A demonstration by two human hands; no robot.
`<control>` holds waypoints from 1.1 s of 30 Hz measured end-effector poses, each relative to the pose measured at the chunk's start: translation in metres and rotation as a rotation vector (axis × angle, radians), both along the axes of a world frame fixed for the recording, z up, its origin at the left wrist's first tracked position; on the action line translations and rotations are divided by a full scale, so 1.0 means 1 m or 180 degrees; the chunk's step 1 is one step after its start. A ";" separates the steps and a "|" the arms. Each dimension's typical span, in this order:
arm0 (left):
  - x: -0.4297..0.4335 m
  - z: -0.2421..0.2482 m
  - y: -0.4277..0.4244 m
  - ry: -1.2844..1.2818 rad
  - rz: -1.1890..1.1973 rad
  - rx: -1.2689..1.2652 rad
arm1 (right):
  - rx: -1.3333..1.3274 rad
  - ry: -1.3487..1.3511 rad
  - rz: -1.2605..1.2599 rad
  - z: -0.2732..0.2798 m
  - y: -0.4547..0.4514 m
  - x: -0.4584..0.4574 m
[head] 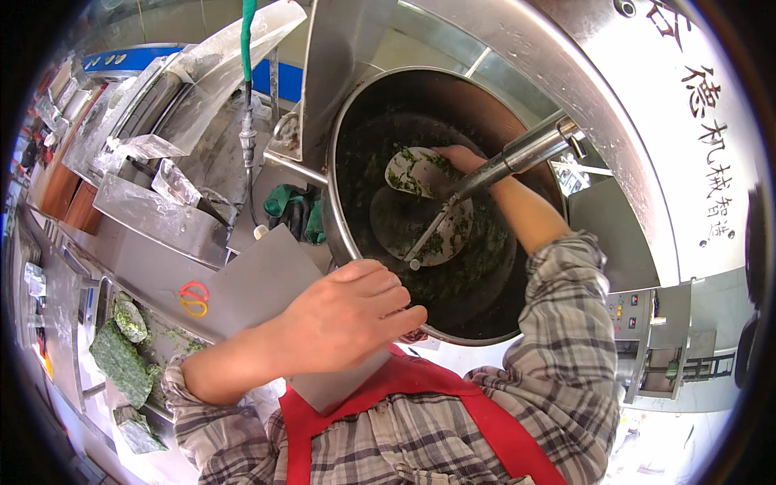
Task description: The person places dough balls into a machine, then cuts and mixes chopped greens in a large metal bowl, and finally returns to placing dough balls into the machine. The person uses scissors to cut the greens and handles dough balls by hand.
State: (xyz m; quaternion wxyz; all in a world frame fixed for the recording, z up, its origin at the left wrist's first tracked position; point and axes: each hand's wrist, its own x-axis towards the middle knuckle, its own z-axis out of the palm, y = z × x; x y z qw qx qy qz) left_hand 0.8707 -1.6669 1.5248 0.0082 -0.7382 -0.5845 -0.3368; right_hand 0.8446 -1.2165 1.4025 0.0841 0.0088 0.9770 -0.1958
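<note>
My left hand (364, 309) curls over the near rim of a large round metal mixer bowl (347, 233); its fingertips are partly hidden. My right hand (464, 159) reaches inside the bowl, its fingers on the edge of a white rounded dish or scoop (407, 173) with chopped green leaves stuck to it. More chopped greens (485, 242) lie across the bowl's dark bottom, round a paler disc (448, 227). A metal mixer shaft (509, 160) with a thin rod slants into the bowl above the dish and partly covers the view of my right hand.
Left of the bowl are a flat grey metal panel (260, 279), red and yellow scissor handles (194, 299), dark green gloves (297, 209) and a flour-dusted machine (157, 212). Bagged greens (121, 361) lie in a tray at lower left. A green-wrapped hose (247, 54) hangs nearby.
</note>
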 end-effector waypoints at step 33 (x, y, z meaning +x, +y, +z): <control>-0.002 -0.019 -0.004 0.0089 -0.0089 0.0566 | -0.0059 -0.0886 -0.1295 0.117 -0.164 0.136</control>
